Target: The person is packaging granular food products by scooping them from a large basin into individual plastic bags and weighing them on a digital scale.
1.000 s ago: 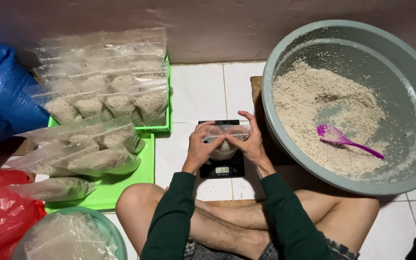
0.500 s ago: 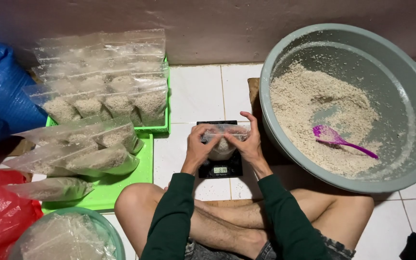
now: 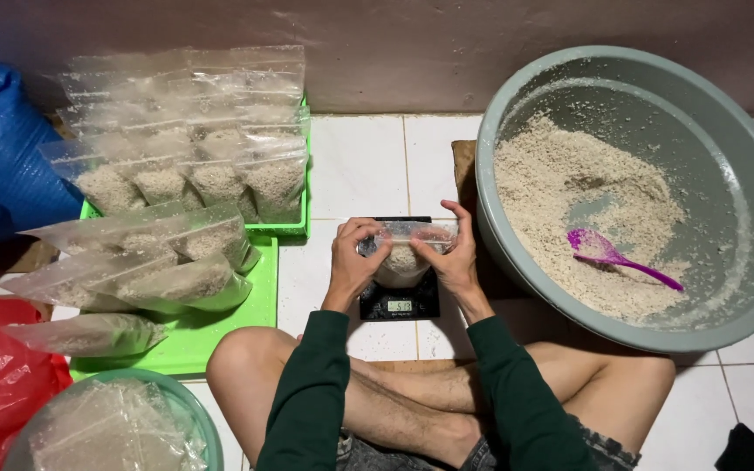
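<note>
Two hands pinch the top of one small clear bag (image 3: 405, 253) of pale grain at the frame's centre: the left hand (image 3: 355, 262) grasps its left edge, the right hand (image 3: 454, 257) its right, fingers curled, forearms angled inward. The bag sits on a black scale (image 3: 399, 301). A grey basin (image 3: 743, 201) with a purple scoop (image 3: 608, 253) fills the right; filled bags (image 3: 194, 166) on green trays (image 3: 220, 323) lie left.
</note>
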